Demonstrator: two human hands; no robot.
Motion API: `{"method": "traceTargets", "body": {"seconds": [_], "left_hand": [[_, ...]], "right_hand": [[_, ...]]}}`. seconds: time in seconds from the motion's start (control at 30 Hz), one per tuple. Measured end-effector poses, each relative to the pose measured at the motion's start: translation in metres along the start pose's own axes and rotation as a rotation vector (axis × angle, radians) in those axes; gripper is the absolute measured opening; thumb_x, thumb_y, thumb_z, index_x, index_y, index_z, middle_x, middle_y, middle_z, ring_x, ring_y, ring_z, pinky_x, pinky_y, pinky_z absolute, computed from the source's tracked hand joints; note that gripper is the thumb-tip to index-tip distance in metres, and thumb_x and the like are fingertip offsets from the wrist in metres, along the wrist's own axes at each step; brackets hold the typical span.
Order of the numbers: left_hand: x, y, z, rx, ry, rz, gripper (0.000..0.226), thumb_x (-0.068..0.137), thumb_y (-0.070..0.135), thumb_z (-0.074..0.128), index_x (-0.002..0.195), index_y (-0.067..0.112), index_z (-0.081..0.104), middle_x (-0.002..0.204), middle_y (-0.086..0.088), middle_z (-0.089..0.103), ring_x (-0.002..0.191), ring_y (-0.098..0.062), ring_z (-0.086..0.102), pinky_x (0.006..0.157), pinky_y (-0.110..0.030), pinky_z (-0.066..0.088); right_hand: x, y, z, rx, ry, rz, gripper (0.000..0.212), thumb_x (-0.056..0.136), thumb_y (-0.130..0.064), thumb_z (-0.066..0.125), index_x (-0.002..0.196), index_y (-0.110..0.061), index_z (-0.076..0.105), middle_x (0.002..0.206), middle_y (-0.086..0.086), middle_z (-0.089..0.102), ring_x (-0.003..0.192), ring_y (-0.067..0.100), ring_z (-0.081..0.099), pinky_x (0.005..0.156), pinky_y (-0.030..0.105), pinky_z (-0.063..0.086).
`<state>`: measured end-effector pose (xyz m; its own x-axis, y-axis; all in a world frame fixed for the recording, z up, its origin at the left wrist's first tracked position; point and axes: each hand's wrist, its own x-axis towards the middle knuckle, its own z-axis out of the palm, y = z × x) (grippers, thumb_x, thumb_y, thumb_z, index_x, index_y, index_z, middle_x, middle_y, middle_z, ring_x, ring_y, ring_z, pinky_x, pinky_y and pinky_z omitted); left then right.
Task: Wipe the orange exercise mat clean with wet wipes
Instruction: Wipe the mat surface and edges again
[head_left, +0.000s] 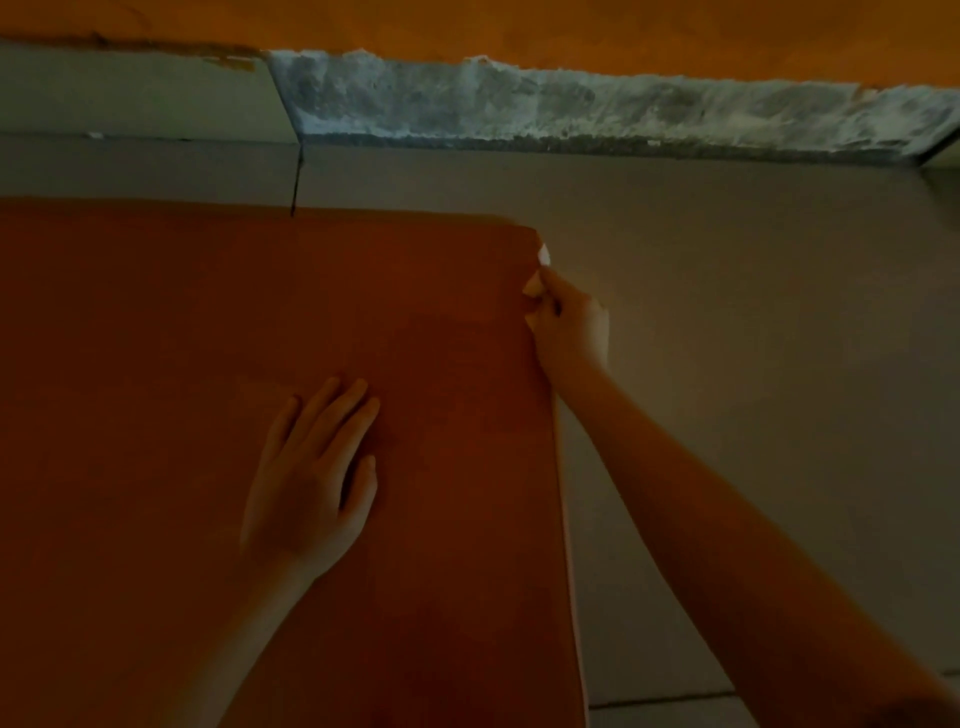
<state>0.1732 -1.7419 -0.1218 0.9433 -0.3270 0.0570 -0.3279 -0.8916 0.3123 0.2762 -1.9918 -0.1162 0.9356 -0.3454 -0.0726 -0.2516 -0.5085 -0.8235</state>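
The orange exercise mat lies flat on the floor and fills the left and middle of the view. My left hand rests flat on the mat with straight fingers. My right hand is at the mat's right edge near its far corner, fingers curled round a white wet wipe. Only a small part of the wipe shows above the fingers, against the mat's edge.
Grey tiled floor lies to the right of the mat and beyond it. A wall runs along the back, with a worn, peeling whitish base strip and orange paint above. The scene is dim.
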Motion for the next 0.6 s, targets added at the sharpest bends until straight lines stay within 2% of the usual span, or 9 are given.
{"method": "traceTargets", "body": {"seconds": [0.07, 0.1, 0.17, 0.2, 0.27, 0.33, 0.4, 0.43, 0.6], "left_hand": [[-0.001, 0.001, 0.0, 0.002, -0.002, -0.005, 0.052, 0.097, 0.035, 0.032, 0.141, 0.013, 0.046, 0.153, -0.002, 0.034, 0.147, -0.015, 0.018, 0.121, -0.04, 0.009], [-0.001, 0.001, 0.0, -0.001, 0.0, -0.009, 0.052, 0.097, 0.035, 0.031, 0.142, 0.013, 0.046, 0.153, -0.002, 0.034, 0.147, -0.014, 0.018, 0.121, -0.041, 0.01], [-0.002, 0.001, 0.0, 0.0, 0.001, -0.01, 0.052, 0.097, 0.035, 0.031, 0.142, 0.013, 0.045, 0.154, -0.001, 0.033, 0.147, -0.014, 0.017, 0.121, -0.041, 0.01], [-0.001, 0.001, 0.0, 0.008, -0.002, -0.007, 0.053, 0.097, 0.035, 0.03, 0.143, 0.013, 0.045, 0.154, -0.001, 0.033, 0.147, -0.014, 0.017, 0.121, -0.04, 0.009], [-0.001, 0.0, 0.0, 0.028, -0.009, -0.004, 0.053, 0.097, 0.035, 0.03, 0.143, 0.014, 0.043, 0.154, -0.001, 0.032, 0.147, -0.014, 0.016, 0.121, -0.036, 0.004], [-0.002, 0.0, 0.0, 0.037, -0.017, -0.012, 0.054, 0.097, 0.036, 0.029, 0.144, 0.014, 0.042, 0.155, 0.0, 0.03, 0.147, -0.013, 0.014, 0.121, -0.036, 0.002], [-0.002, 0.001, 0.0, 0.041, -0.019, -0.023, 0.055, 0.097, 0.037, 0.027, 0.145, 0.015, 0.041, 0.155, 0.001, 0.029, 0.147, -0.013, 0.013, 0.121, -0.037, 0.003], [-0.002, 0.002, 0.0, 0.044, -0.018, -0.024, 0.055, 0.097, 0.037, 0.026, 0.145, 0.014, 0.041, 0.155, 0.001, 0.03, 0.147, -0.013, 0.013, 0.121, -0.037, 0.003], [-0.003, 0.004, -0.002, 0.06, -0.015, -0.035, 0.056, 0.097, 0.037, 0.024, 0.145, 0.015, 0.04, 0.156, 0.001, 0.028, 0.147, -0.011, 0.011, 0.121, -0.035, 0.001]], "right_hand": [[-0.011, -0.001, 0.001, 0.031, -0.004, 0.038, 0.035, 0.096, -0.004, 0.043, 0.11, -0.028, 0.065, 0.064, -0.007, 0.052, 0.045, 0.001, 0.041, 0.046, 0.021, 0.033], [-0.022, 0.004, -0.001, 0.035, -0.016, 0.032, 0.031, 0.096, -0.007, 0.044, 0.099, -0.03, 0.064, 0.061, -0.006, 0.048, 0.044, 0.002, 0.038, 0.046, 0.023, 0.032], [-0.053, 0.015, -0.011, -0.008, -0.056, 0.038, 0.029, 0.095, -0.012, 0.045, 0.067, -0.02, 0.048, 0.055, -0.008, 0.041, 0.044, 0.002, 0.034, 0.047, 0.025, 0.028], [-0.069, 0.021, -0.018, -0.038, -0.097, 0.056, 0.029, 0.096, -0.015, 0.044, 0.067, -0.015, 0.044, 0.055, -0.008, 0.041, 0.045, 0.003, 0.035, 0.047, 0.025, 0.028], [-0.098, 0.027, -0.031, -0.095, -0.195, 0.058, 0.022, 0.098, -0.017, 0.04, 0.08, -0.016, 0.052, 0.06, -0.01, 0.047, 0.049, 0.002, 0.041, 0.048, 0.023, 0.031], [-0.121, 0.028, -0.042, -0.153, -0.26, 0.001, 0.021, 0.099, -0.016, 0.04, 0.095, -0.025, 0.058, 0.075, -0.013, 0.055, 0.063, 0.0, 0.051, 0.054, 0.021, 0.036], [-0.131, 0.029, -0.049, -0.22, -0.284, -0.06, 0.023, 0.098, -0.012, 0.044, 0.113, -0.021, 0.059, 0.092, -0.008, 0.061, 0.079, 0.005, 0.058, 0.06, 0.021, 0.04], [-0.133, 0.029, -0.05, -0.25, -0.283, -0.076, 0.022, 0.097, -0.012, 0.046, 0.114, -0.016, 0.059, 0.093, -0.004, 0.061, 0.079, 0.009, 0.059, 0.059, 0.021, 0.04], [-0.121, 0.021, -0.045, -0.229, -0.192, -0.017, 0.016, 0.099, -0.016, 0.048, 0.096, -0.006, 0.061, 0.067, -0.001, 0.055, 0.051, 0.002, 0.044, 0.045, 0.017, 0.031]]}}
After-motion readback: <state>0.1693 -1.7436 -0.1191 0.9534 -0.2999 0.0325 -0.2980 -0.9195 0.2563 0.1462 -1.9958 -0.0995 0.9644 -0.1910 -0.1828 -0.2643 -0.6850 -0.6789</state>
